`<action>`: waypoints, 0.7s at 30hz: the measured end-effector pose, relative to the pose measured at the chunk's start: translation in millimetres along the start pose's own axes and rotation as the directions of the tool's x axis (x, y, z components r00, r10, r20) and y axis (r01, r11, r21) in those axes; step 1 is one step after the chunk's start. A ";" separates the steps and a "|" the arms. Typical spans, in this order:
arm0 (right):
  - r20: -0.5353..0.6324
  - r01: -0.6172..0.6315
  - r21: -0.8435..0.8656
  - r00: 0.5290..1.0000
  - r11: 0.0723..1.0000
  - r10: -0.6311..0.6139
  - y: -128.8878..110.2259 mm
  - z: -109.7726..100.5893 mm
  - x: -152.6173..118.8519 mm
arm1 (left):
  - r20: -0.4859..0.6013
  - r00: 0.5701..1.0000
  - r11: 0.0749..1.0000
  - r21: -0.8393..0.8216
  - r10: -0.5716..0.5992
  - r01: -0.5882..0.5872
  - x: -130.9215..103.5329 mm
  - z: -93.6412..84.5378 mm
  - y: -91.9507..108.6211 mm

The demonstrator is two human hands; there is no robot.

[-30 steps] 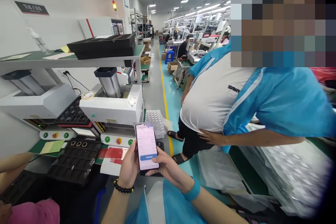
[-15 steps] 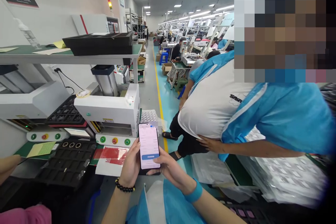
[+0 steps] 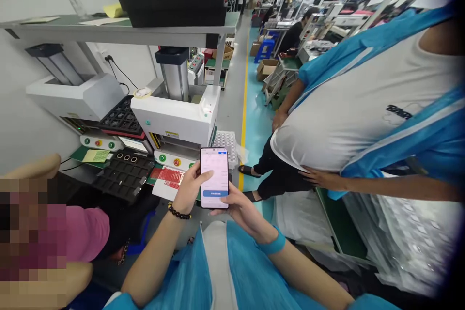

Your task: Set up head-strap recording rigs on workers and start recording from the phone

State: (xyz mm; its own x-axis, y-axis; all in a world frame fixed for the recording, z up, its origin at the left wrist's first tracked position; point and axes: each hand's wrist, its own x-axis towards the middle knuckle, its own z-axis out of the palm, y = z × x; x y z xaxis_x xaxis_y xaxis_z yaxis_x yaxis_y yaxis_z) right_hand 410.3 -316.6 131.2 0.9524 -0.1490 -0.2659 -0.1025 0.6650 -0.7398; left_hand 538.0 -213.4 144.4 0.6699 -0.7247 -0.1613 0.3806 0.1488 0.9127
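A smartphone [image 3: 214,178] with a lit pinkish-white screen is upright in front of me, held by both hands. My left hand [image 3: 189,191], with a black bead bracelet on its wrist, grips the phone's left edge, its thumb on the screen. My right hand [image 3: 242,212], with a blue cuff at the wrist, supports the phone from below and behind. Behind the phone stands a white press machine [image 3: 178,116] with green and red buttons.
A person in a white shirt and blue jacket [image 3: 363,106] stands close on the right. A seated person in pink [image 3: 83,232] is at the lower left. Black trays [image 3: 123,174] and a red-printed sheet [image 3: 167,177] lie on the bench. An aisle with a yellow line [image 3: 244,106] runs ahead.
My view has tilted downward and shifted. The phone has stayed in both hands and now sits higher and slightly further right in view. The seated person in pink shows more at lower left.
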 end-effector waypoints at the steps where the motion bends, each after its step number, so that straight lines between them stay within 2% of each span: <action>1: -0.002 -0.003 0.002 1.000 1.000 0.003 -0.1 0.4 0.6 | -0.020 1.000 1.000 -0.006 -0.004 0.004 0.6 1.4 0.6; 4: -0.007 -0.007 0.010 1.000 1.000 0.007 -1.8 -1.1 1.9 | -0.050 0.999 1.000 -0.022 -0.014 0.013 1.8 5.1 0.9; 8: -0.022 -0.001 0.006 1.000 1.000 0.002 -6.0 -7.6 3.5 | -0.023 0.999 0.998 -0.046 -0.037 0.036 3.7 6.2 -0.7; 10: -0.058 0.017 -0.012 0.998 1.000 -0.018 -7.3 -9.4 2.4 | -0.017 0.999 0.995 -0.083 -0.050 0.048 5.5 12.6 -2.4; 13: -0.135 0.064 -0.021 0.989 0.998 -0.067 -5.5 -9.8 -3.5 | 0.037 0.994 0.984 -0.143 -0.102 0.107 7.7 41.0 -8.6; 17: -0.084 0.057 0.035 0.995 0.998 -0.054 -3.7 -23.7 -2.0 | 0.226 0.945 0.953 -0.131 -0.238 0.272 12.4 88.1 -23.5; 19: -0.093 0.095 0.026 0.991 0.995 -0.092 -7.7 -36.8 2.3 | 0.278 0.910 0.940 -0.066 -0.306 0.336 20.2 99.4 -28.0; 21: -0.143 0.116 0.019 0.983 0.993 -0.112 -13.2 -48.1 4.1 | 0.295 0.888 0.930 0.007 -0.354 0.368 30.4 101.3 -27.1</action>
State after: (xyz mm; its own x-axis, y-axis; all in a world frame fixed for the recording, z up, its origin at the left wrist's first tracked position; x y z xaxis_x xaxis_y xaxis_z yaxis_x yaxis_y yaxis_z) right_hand 401.7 -361.1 110.1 0.9072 -0.3256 -0.2665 0.0142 0.6567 -0.7540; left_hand 483.5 -307.7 152.9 0.2722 -0.8941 -0.3556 0.5962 -0.1334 0.7917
